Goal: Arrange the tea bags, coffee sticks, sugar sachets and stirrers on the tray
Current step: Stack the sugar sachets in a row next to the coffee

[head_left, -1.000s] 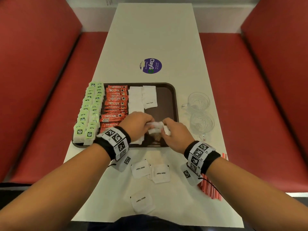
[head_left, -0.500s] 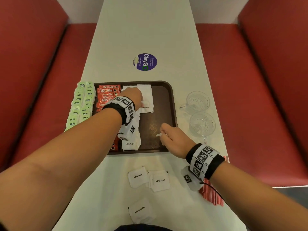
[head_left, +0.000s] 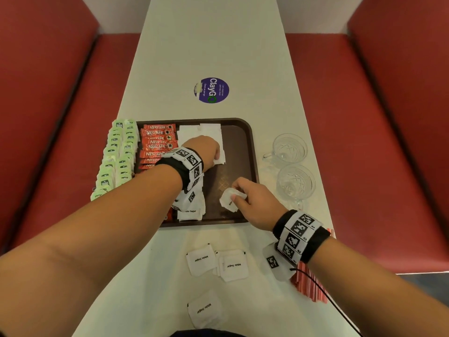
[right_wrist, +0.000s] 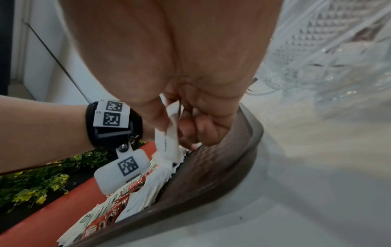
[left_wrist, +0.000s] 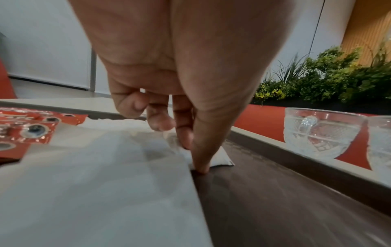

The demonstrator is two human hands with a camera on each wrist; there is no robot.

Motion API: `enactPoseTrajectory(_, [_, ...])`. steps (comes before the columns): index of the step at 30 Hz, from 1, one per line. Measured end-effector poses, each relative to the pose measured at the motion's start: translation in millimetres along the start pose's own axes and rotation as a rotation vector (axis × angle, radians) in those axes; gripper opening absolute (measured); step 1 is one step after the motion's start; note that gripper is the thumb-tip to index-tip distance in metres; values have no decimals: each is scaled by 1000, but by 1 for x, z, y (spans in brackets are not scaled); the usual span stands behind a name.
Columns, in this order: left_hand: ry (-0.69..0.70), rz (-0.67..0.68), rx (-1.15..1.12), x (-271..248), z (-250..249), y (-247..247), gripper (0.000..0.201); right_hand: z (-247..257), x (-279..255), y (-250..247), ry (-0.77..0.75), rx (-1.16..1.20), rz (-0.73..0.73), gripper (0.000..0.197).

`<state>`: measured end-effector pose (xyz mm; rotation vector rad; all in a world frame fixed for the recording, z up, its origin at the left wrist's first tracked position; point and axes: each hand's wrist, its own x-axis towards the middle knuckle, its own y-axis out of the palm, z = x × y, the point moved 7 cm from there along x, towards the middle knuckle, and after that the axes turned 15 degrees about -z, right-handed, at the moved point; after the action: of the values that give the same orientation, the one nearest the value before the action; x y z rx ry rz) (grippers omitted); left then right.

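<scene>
A brown tray holds rows of green tea bags, red coffee sticks and white sugar sachets. My left hand reaches to the far sachet row and pinches a sugar sachet between thumb and forefinger, low on the tray floor. Over the tray's near right part, my right hand grips a small bunch of sugar sachets, which also shows in the right wrist view. Three loose sachets lie on the table in front of the tray. Red stirrers lie under my right wrist.
Two cut-glass cups stand just right of the tray, close to my right hand. A round purple sticker lies beyond the tray. Red benches flank the narrow white table.
My left hand left the right hand and carried a sachet to the far sachet row. The right hand stayed over the tray's near right part with its sachets.
</scene>
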<state>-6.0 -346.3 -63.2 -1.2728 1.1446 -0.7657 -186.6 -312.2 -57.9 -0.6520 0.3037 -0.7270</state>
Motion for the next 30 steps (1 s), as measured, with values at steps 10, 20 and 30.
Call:
enactPoseTrajectory(10, [188, -219, -347, -35, -19, -32, 22, -3, 2, -2, 124, 129, 44, 5])
enactPoseTrajectory(20, [236, -120, -273, -74, -20, -20, 16, -7, 2, 0, 105, 141, 37, 8])
enactPoseTrajectory(30, [-70, -121, -101, -18, 29, -12, 28, -7, -31, 25, -77, -171, 410, 34])
